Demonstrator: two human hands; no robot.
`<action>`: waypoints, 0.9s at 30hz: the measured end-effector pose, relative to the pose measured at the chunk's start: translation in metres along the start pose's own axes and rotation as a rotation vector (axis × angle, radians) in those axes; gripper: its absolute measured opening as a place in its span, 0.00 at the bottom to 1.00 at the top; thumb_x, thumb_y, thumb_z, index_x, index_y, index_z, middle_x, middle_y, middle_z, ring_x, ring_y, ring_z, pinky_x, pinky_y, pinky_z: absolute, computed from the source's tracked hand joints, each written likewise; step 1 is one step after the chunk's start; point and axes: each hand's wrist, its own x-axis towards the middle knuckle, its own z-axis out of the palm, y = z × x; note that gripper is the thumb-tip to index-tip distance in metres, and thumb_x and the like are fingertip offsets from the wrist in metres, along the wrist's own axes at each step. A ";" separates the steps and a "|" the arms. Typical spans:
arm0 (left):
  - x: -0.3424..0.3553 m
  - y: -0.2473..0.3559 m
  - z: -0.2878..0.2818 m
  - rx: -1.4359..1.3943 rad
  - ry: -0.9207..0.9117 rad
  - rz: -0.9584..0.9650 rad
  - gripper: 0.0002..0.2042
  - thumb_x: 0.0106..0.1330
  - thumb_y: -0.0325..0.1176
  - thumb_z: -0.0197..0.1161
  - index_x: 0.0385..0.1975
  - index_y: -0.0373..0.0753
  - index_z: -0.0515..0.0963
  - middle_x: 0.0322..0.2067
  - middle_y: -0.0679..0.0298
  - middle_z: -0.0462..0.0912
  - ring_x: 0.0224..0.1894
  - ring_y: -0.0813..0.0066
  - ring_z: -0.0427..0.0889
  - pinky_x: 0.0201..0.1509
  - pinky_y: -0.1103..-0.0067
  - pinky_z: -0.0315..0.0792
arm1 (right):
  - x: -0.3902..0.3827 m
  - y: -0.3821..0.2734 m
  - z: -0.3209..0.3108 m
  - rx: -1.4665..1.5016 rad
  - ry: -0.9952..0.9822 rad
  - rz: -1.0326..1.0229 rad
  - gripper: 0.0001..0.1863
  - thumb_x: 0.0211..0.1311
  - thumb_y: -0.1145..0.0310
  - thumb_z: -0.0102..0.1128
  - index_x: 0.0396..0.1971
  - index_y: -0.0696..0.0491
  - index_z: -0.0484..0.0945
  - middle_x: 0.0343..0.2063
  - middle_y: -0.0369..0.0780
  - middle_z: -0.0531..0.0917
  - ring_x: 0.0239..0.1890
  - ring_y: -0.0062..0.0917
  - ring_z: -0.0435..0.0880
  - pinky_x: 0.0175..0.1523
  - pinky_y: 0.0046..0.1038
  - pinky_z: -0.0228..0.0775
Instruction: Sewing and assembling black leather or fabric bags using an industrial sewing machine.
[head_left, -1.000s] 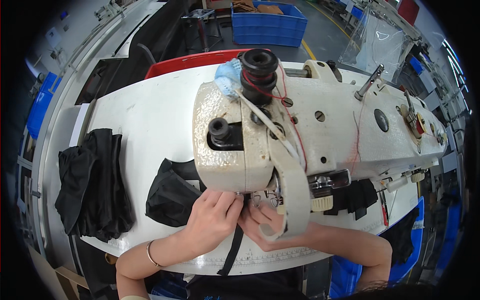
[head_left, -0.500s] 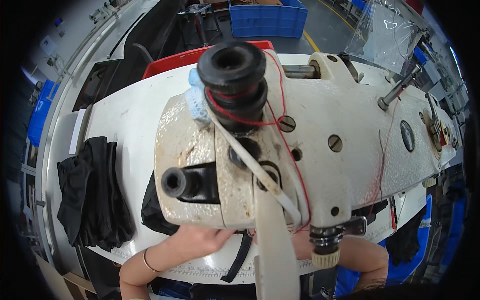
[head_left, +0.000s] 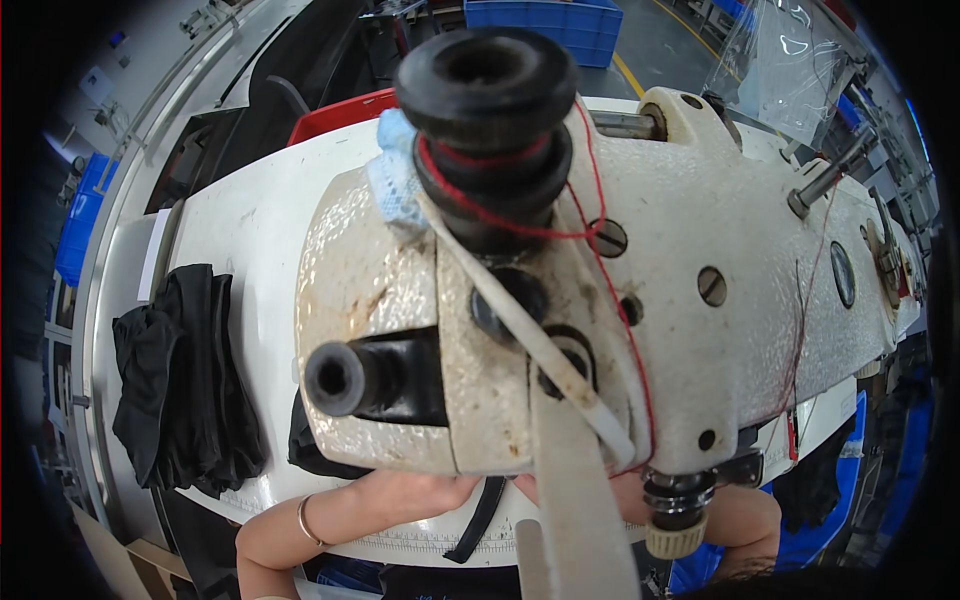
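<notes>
A white sewing machine head (head_left: pixel 680 360) fills the middle of the view and covers most of what lies beneath it. Just below its front edge is my left hand (head_left: pixel 430 492), its fingers largely hidden by the machine. My right hand (head_left: pixel 628 497) sits behind the machine's front parts, with its fingers out of sight. Between the two hands a narrow black fabric strip (head_left: pixel 476 524) hangs toward the table's near edge. Black fabric (head_left: pixel 315 450) shows from under the machine on the left, close to my left hand. What either hand holds is hidden.
A stack of folded black fabric (head_left: pixel 190 385) lies on the white table (head_left: pixel 275 210) at left. Red thread (head_left: pixel 640 400) runs down the machine. Behind it are a red bin (head_left: pixel 345 115) and a blue crate (head_left: pixel 545 28). Black cloth (head_left: pixel 808 490) hangs at right.
The machine appears larger and nearer in the view. My left hand has slid slightly right and further under the machine's front edge, so its fingers show less.
</notes>
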 end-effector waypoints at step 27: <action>-0.041 0.095 -0.056 -0.024 0.126 -0.099 0.07 0.42 0.27 0.61 0.24 0.38 0.79 0.24 0.68 0.66 0.28 0.75 0.69 0.37 0.79 0.68 | 0.021 -0.053 -0.094 0.390 -0.032 0.397 0.15 0.51 0.70 0.56 0.39 0.60 0.79 0.38 0.40 0.78 0.41 0.27 0.78 0.42 0.24 0.70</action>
